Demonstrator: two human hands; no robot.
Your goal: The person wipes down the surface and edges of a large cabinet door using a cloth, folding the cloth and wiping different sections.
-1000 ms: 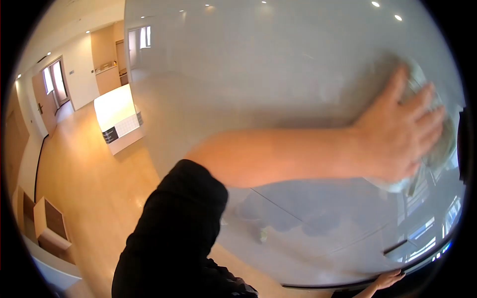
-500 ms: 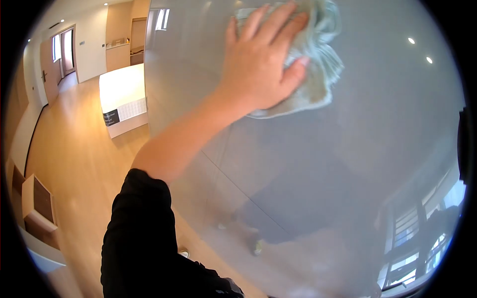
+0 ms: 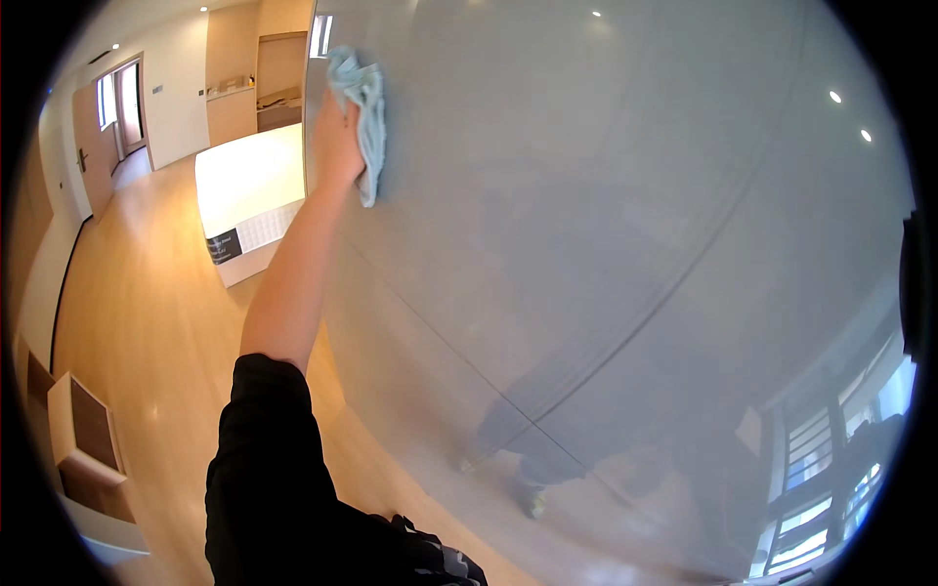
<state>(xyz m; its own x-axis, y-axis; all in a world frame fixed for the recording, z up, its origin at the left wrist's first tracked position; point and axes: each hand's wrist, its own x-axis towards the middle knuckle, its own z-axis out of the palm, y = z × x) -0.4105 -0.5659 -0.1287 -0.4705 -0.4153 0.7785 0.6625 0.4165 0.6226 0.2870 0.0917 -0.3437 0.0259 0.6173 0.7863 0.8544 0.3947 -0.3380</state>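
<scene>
My left hand point(image 3: 338, 146) reaches up and away from me on a bare forearm below a black sleeve. It grips a pale blue-green cloth point(image 3: 369, 122), bunched into folds, against a glossy grey panel point(image 3: 547, 244) close to its left edge. Most of my fingers are hidden by the cloth and the angle of the hand. Thin dark seams cross the panel, and a person's dim reflection shows in it. My right hand is out of view.
Left of the panel stands a white, box-shaped block point(image 3: 252, 176) with a dark label. Wood flooring point(image 3: 166, 342) runs toward an open door point(image 3: 95, 146). An open wooden drawer point(image 3: 88, 430) juts out at lower left. Windows reflect at lower right.
My left hand and the cloth have swept left across the panel to near its edge. The cloth, spread flatter before, is now bunched and seen more edge-on. My view has shifted slightly.
</scene>
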